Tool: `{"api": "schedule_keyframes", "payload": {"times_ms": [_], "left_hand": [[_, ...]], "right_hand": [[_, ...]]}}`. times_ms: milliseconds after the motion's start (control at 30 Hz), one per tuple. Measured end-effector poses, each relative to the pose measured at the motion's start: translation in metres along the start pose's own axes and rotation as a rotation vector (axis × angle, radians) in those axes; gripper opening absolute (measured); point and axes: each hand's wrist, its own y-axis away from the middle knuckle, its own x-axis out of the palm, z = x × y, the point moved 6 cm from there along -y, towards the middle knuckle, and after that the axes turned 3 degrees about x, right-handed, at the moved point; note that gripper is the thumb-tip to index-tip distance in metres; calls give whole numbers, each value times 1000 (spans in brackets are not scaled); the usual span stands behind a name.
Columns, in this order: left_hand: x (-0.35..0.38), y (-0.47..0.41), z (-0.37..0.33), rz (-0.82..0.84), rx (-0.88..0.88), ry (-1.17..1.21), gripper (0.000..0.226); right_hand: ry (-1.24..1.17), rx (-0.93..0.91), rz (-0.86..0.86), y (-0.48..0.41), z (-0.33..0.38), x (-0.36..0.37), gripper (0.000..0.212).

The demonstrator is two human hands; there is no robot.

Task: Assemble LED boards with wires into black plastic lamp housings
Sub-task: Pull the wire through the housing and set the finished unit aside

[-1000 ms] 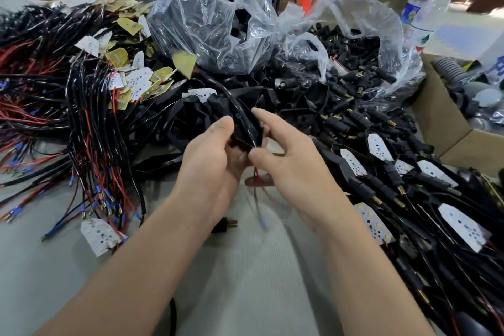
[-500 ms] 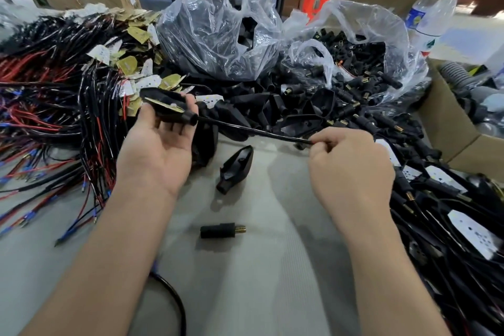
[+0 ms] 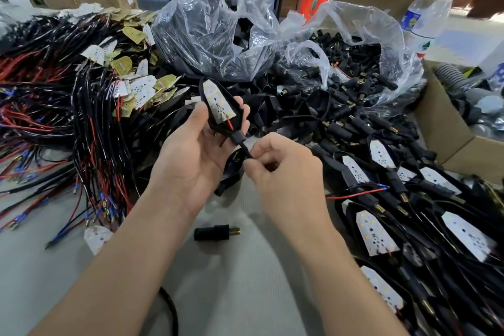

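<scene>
My left hand [image 3: 191, 155] grips a black lamp housing [image 3: 237, 124], face up, with a white LED board [image 3: 218, 102] lying in it; a short red wire shows at the board's lower end. My right hand [image 3: 283, 172] pinches the black cable [image 3: 246, 151] just below the housing's neck. A second, empty black housing [image 3: 231, 172] lies on the grey table under my hands. A loose black stem with a brass thread [image 3: 215, 232] lies nearer to me.
Wired LED boards [image 3: 103, 106] pile up at the left with red and black wires. Two clear bags [image 3: 215, 33] of black parts stand behind. Assembled lamps [image 3: 381, 234] are heaped at the right. A cardboard box [image 3: 447, 128] and a plastic bottle [image 3: 425, 19] stand far right.
My left hand turned the housing face up and brought it to the centre. My right hand slid up the cable from its stretched-out position to just below the housing's neck.
</scene>
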Motion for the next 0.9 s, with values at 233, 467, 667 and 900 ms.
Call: {"api": "schedule_keyframes", "payload": {"times_ms": [233,467,667,900], "left_hand": [[-2,-1,3,-23,19,-22,40],[-4,-1,-1,5,15,-7,43],[-9,-1,-6,-53,34,-189,44],[-9,0,-9,-114,110,-179,44]], "right_hand": [[-42,39,7,-4,-8,3,17],[-35,-11,58,0,-3,10,21],[38,-30,41,1,-4,9,17],[59,-85,18,5,8,7,32]]}}
